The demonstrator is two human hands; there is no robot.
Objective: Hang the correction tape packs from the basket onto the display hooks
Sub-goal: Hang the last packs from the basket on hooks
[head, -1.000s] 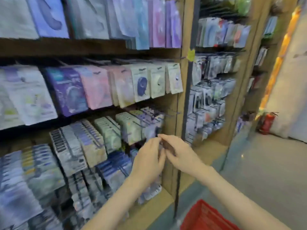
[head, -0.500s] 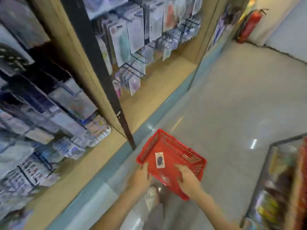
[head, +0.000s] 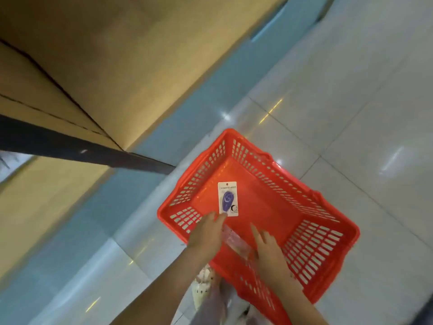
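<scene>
Head view faced steeply down, with both bare forearms reaching up from six o'clock. The left hand (head: 207,232) lay over the near rim of the red basket (head: 328,252). Its grip was loosely spread and pinched nothing, and its fingertips (head: 221,216) touched the lower edge of the correction tape pack (head: 227,198). At three o'clock from it, the right hand (head: 269,249) hovered over the basket floor, grip spread and fingers straight. A pale blurred thing (head: 234,240) sat between the hands; what it was could not be told. The pack, a white card with a purple dispenser, lay flat on the basket floor at twelve o'clock from the left hand. The basket stood on a pale tiled floor (head: 351,90). Farther off, toward ten o'clock, were a blue-grey plinth (head: 187,109), a dark post (head: 70,146) and a wooden shelf (head: 105,66).
</scene>
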